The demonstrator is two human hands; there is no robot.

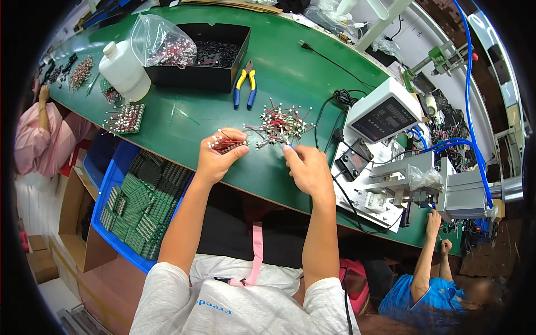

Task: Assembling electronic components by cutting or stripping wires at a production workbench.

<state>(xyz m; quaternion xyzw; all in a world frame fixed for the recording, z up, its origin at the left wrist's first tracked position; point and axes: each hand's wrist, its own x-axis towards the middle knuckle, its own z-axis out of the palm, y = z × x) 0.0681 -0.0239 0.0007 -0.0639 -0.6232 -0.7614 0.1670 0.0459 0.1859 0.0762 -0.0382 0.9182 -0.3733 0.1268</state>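
Observation:
My left hand (215, 162) is closed round a bunch of short red wires with white connectors (225, 144), just above the table's front edge; a circuit board under the wires is mostly hidden by the fingers. My right hand (310, 170) pinches a slim tool with a blue part (288, 147), whose exact kind is too small to tell. Its tip points into a loose pile of red wires with white connectors (282, 121), which lies on the green table between and beyond my hands.
Pliers (245, 85), a black box (195, 78), a white bottle (125, 72) and a wired circuit board (125, 119) lie beyond. A blue crate (103, 209) of green boards stands at lower left. On the right are a machine with a display (384, 114) and a co-worker's hand (433, 223).

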